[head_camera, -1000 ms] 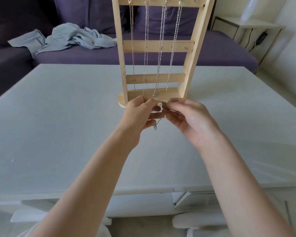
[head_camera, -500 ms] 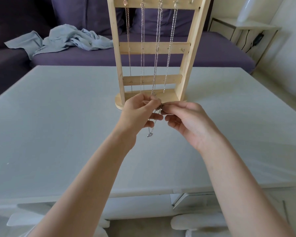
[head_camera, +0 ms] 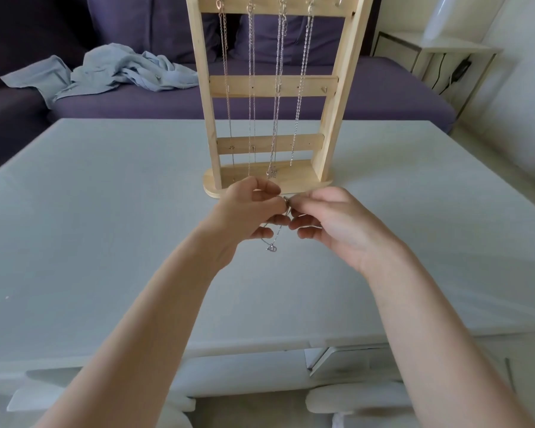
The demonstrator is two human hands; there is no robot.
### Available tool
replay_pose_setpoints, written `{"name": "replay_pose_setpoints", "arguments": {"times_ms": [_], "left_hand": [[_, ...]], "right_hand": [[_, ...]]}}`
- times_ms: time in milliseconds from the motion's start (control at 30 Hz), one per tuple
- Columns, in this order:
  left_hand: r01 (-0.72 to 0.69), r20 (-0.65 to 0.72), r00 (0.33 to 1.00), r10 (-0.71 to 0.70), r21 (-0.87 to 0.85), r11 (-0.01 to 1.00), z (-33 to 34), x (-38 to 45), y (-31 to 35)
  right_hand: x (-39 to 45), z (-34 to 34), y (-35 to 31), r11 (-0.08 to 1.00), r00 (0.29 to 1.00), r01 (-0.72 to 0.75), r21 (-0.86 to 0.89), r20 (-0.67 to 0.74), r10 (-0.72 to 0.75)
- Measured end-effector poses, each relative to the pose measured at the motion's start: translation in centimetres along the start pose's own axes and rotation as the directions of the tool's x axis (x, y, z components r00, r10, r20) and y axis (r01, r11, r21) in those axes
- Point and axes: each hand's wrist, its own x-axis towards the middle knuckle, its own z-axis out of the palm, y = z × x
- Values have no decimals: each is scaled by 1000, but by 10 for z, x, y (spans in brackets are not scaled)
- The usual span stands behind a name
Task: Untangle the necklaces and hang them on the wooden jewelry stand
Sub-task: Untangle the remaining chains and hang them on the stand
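— Where is the necklace being worked on?

— A thin silver necklace (head_camera: 274,239) hangs between the two hands, just in front of the base of the wooden jewelry stand (head_camera: 267,88) and above the table (head_camera: 105,227). Its small pendant dangles at the bottom of the loop, below the fingers.

— How do the hands have it?

— The left hand (head_camera: 247,211) pinches the chain at its upper end between thumb and forefinger, the other fingers curled under. The right hand (head_camera: 331,220) meets it fingertip to fingertip, thumb and forefinger closed on the same spot, where a small clasp or ring shows. Neither hand is spread; both are drawn in tight on the chain. Whether the clasp itself is fastened is too small to tell.

— And the stand?

— It stands upright on the table, just behind the hands. Four hanging necklaces (head_camera: 278,88) drop from hooks on its top bar, past two lower crossbars, nearly to the base.

— Beyond that?

— A purple sofa (head_camera: 383,97) behind the table, with a crumpled pale blue cloth (head_camera: 121,72) lying on it at the left, and a white side table (head_camera: 430,50) at the right.
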Motion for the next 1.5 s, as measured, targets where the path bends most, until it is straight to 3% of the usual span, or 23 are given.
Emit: {"name": "replay_pose_setpoints", "arguments": {"times_ms": [167, 267, 400, 533, 667, 800, 967, 1067, 1267, 1500], "left_hand": [[-27, -3, 1000, 28, 202, 979, 8, 3, -9], [-67, -43, 996, 78, 216, 974, 7, 3, -10], [-9, -75, 997, 12, 47, 999, 5, 1, -5], [48, 29, 999, -45, -93, 995, 5, -1, -1], [46, 34, 999, -42, -136, 990, 8, -1, 0], [19, -40, 999, -23, -98, 995, 10, 1, -1], [-16, -95, 995, 2, -150, 989, 15, 2, 0], [-49, -132, 991, 31, -134, 990, 16, 2, 1], [-159, -129, 980, 154, -31, 987, 14, 0, 4], [-110, -104, 990, 96, -139, 984, 14, -1, 5]], "right_hand": [[0, 1, 4, 957, 999, 23, -288, -31, -34], [1, 1, 5, 939, 994, 41, -342, -80, -72], [3, -1, 2, 960, 991, 81, -270, -83, -107], [5, 0, 3, 963, 991, 77, -260, -90, -103], [6, -4, 5, 992, 984, 71, -105, -156, -87], [4, -3, 2, 982, 993, 77, 172, -101, -60], [1, -2, -1, 937, 998, 43, 346, -67, -22], [1, -3, -3, 934, 998, 27, 356, -58, -6], [-2, -1, 0, 985, 997, 19, 173, -81, -5], [-1, -4, -3, 958, 994, 5, 286, -107, 27]]}}
